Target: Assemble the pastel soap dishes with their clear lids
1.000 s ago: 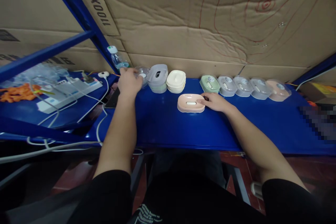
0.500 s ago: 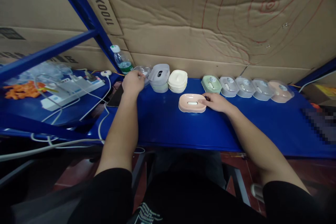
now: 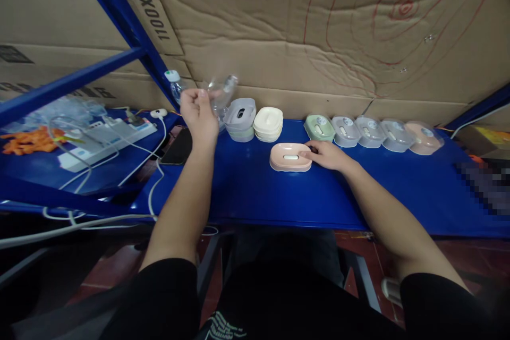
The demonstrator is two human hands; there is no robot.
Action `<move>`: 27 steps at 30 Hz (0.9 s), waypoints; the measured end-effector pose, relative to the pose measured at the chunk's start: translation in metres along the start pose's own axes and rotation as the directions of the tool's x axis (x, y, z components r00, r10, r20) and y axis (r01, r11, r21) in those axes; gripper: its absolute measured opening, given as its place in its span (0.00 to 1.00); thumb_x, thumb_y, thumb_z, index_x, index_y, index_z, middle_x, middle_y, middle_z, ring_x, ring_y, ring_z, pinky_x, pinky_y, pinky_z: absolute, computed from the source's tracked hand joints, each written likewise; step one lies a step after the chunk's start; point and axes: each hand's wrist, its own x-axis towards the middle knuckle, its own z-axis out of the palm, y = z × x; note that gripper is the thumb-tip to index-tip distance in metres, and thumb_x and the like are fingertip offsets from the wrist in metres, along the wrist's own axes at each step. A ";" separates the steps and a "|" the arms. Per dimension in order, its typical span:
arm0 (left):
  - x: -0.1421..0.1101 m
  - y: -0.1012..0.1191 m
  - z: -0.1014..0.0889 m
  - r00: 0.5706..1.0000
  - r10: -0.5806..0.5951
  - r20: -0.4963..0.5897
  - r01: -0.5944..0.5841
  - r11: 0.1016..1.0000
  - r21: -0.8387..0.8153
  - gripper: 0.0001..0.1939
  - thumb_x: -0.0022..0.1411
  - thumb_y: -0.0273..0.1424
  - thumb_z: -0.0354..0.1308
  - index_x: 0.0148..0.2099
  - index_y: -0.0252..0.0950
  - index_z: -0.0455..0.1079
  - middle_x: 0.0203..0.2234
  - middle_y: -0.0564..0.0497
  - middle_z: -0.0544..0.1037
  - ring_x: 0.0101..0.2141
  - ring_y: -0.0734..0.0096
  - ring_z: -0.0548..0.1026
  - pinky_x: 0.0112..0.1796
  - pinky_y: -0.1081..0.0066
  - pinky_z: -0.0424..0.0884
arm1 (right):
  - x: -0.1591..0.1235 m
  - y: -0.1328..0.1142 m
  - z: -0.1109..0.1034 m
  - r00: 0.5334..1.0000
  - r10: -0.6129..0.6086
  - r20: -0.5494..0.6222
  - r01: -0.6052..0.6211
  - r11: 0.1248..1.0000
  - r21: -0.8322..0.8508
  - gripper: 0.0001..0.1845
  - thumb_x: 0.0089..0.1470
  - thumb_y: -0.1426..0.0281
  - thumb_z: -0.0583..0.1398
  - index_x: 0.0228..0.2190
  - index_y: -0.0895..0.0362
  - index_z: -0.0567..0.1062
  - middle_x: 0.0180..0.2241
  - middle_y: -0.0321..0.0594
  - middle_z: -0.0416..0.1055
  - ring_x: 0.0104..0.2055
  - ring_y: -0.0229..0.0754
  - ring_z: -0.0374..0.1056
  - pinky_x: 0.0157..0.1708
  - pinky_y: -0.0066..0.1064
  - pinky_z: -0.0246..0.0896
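Furthest left of the left grip lay a heap of orange pieces (image 3: 30,141), with a white power strip (image 3: 107,143) nearer to it. A bottle (image 3: 174,85) stood just behind that grip, and a dark flat object (image 3: 178,147) lay beside the wrist. The left grip (image 3: 199,114) was pinched on a clear cover (image 3: 223,94), blurred and lifted off the bench (image 3: 247,186); thin plastic like this seemed to call for only thumb and fingertips at its edge. Just right of the left grip stood a stack of greyish pieces (image 3: 240,119), then a cream stack (image 3: 269,125), probably piled to save room and stay within reach. The pink box (image 3: 290,150) sat on the bench between the two grips, in front of the stacks. The right grip (image 3: 326,155) was closed on its right end, thumb over the rim, likely to steady it while leaving the rest of its top exposed. Behind and to the right of that grip ran a row: a green box (image 3: 320,128), three grey boxes (image 3: 370,133) and a covered pink container (image 3: 423,139), perhaps set back to keep the front bare.
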 end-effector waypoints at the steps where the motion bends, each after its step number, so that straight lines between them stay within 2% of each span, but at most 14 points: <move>1: -0.005 0.005 0.005 0.999 -0.040 0.007 0.040 0.996 -0.079 0.12 0.83 0.40 0.40 0.49 0.40 0.58 0.41 0.54 0.79 0.27 0.81 0.67 0.30 0.73 0.61 | 0.000 -0.001 -0.001 0.999 0.006 -0.041 -0.006 1.000 0.006 0.31 0.65 0.43 0.59 0.50 0.56 0.81 0.35 0.43 0.80 0.35 0.47 0.73 0.34 0.36 0.59; 3: -0.017 0.013 0.017 0.992 -0.092 0.083 0.107 0.976 -0.189 0.16 0.79 0.48 0.49 0.44 0.41 0.61 0.33 0.55 0.79 0.20 0.80 0.61 0.23 0.71 0.54 | -0.001 -0.003 -0.003 0.984 0.019 -0.177 -0.011 0.999 0.048 0.34 0.64 0.42 0.59 0.54 0.56 0.79 0.35 0.44 0.79 0.36 0.48 0.73 0.36 0.37 0.62; 5: -0.032 0.018 0.028 0.959 -0.140 0.246 0.193 0.959 -0.206 0.21 0.73 0.53 0.56 0.41 0.41 0.63 0.29 0.54 0.78 0.16 0.79 0.59 0.20 0.70 0.51 | -0.003 -0.006 -0.006 0.950 0.019 -0.312 0.025 0.990 0.137 0.37 0.63 0.40 0.59 0.57 0.57 0.77 0.35 0.44 0.79 0.35 0.48 0.73 0.38 0.39 0.65; 7: -0.047 0.021 0.039 0.900 -0.196 0.390 0.277 0.946 -0.166 0.22 0.70 0.54 0.58 0.40 0.41 0.64 0.28 0.53 0.79 0.15 0.80 0.58 0.19 0.71 0.51 | -0.006 -0.010 -0.008 0.926 -0.008 -0.377 0.103 0.967 0.234 0.41 0.62 0.37 0.57 0.58 0.57 0.75 0.34 0.43 0.77 0.33 0.47 0.71 0.36 0.40 0.66; 9: -0.061 0.023 0.049 0.830 -0.245 0.501 0.345 0.931 -0.117 0.20 0.72 0.51 0.58 0.40 0.40 0.65 0.29 0.51 0.81 0.14 0.81 0.58 0.18 0.73 0.52 | -0.008 -0.014 -0.009 0.919 -0.043 -0.391 0.172 0.938 0.300 0.43 0.59 0.35 0.57 0.58 0.56 0.75 0.34 0.42 0.76 0.32 0.46 0.70 0.36 0.40 0.66; 11: -0.070 0.022 0.057 0.771 -0.275 0.574 0.383 0.921 -0.073 0.18 0.74 0.48 0.56 0.39 0.39 0.65 0.30 0.49 0.82 0.13 0.83 0.57 0.18 0.74 0.52 | -0.010 -0.020 -0.008 0.911 -0.040 -0.411 0.183 0.932 0.313 0.39 0.58 0.34 0.59 0.50 0.55 0.77 0.32 0.41 0.74 0.32 0.45 0.69 0.36 0.39 0.66; 13: -0.077 0.019 0.062 0.752 -0.279 0.597 0.368 0.929 -0.030 0.17 0.77 0.45 0.52 0.41 0.38 0.66 0.33 0.48 0.83 0.14 0.83 0.58 0.18 0.74 0.54 | -0.010 -0.026 -0.006 0.902 0.005 -0.431 0.143 0.940 0.311 0.34 0.58 0.35 0.60 0.39 0.54 0.77 0.29 0.40 0.73 0.30 0.44 0.67 0.35 0.38 0.64; 15: -0.080 0.015 0.063 0.781 -0.228 0.582 0.269 0.963 0.016 0.16 0.78 0.44 0.49 0.45 0.37 0.68 0.36 0.46 0.84 0.16 0.81 0.63 0.21 0.73 0.60 | -0.009 -0.031 -0.005 0.903 0.059 -0.426 0.094 0.939 0.331 0.32 0.58 0.36 0.60 0.29 0.53 0.72 0.25 0.38 0.71 0.27 0.42 0.64 0.32 0.36 0.61; 17: -0.084 0.013 0.062 0.816 -0.116 0.567 0.067 0.992 0.107 0.15 0.76 0.43 0.52 0.51 0.37 0.71 0.40 0.46 0.84 0.23 0.77 0.72 0.28 0.72 0.68 | -0.008 -0.033 -0.006 0.917 0.104 -0.386 0.048 0.930 0.364 0.33 0.60 0.36 0.58 0.24 0.52 0.69 0.21 0.37 0.70 0.26 0.41 0.63 0.30 0.35 0.59; 18: -0.085 0.012 0.061 0.820 -0.059 0.569 -0.052 0.983 0.176 0.17 0.75 0.43 0.54 0.55 0.37 0.72 0.41 0.46 0.84 0.28 0.73 0.76 0.33 0.70 0.71 | -0.008 -0.034 -0.007 0.925 0.125 -0.358 0.019 0.927 0.374 0.35 0.60 0.35 0.57 0.22 0.52 0.68 0.20 0.37 0.69 0.25 0.41 0.63 0.30 0.35 0.58; 20: -0.088 0.013 0.059 0.798 -0.003 0.602 -0.250 0.908 0.337 0.21 0.73 0.44 0.57 0.59 0.38 0.72 0.43 0.46 0.84 0.37 0.65 0.80 0.40 0.66 0.73 | -0.007 -0.032 -0.009 0.942 0.168 -0.291 -0.047 0.924 0.379 0.37 0.61 0.34 0.55 0.19 0.52 0.68 0.19 0.38 0.70 0.25 0.41 0.64 0.29 0.34 0.59; 21: -0.089 0.014 0.058 0.782 -0.015 0.623 -0.311 0.857 0.411 0.22 0.73 0.45 0.57 0.60 0.38 0.72 0.43 0.45 0.84 0.40 0.61 0.81 0.43 0.64 0.73 | -0.006 -0.031 -0.009 0.949 0.185 -0.254 -0.081 0.924 0.373 0.37 0.60 0.34 0.55 0.19 0.52 0.68 0.19 0.38 0.70 0.24 0.41 0.65 0.30 0.34 0.59; 24: -0.091 0.015 0.057 0.735 -0.120 0.668 -0.393 0.727 0.563 0.23 0.75 0.46 0.52 0.61 0.38 0.74 0.43 0.44 0.85 0.47 0.54 0.81 0.47 0.61 0.73 | -0.004 -0.024 -0.009 0.966 0.211 -0.148 -0.157 0.937 0.311 0.37 0.61 0.35 0.56 0.19 0.53 0.71 0.18 0.39 0.72 0.24 0.41 0.68 0.31 0.35 0.61; 27: -0.092 0.015 0.058 0.692 -0.198 0.695 -0.448 0.638 0.627 0.24 0.77 0.48 0.48 0.59 0.39 0.75 0.46 0.42 0.85 0.49 0.51 0.81 0.48 0.58 0.73 | -0.002 -0.019 -0.007 0.976 0.212 -0.046 -0.199 0.959 0.202 0.36 0.65 0.38 0.53 0.19 0.53 0.72 0.18 0.40 0.74 0.24 0.43 0.69 0.30 0.35 0.61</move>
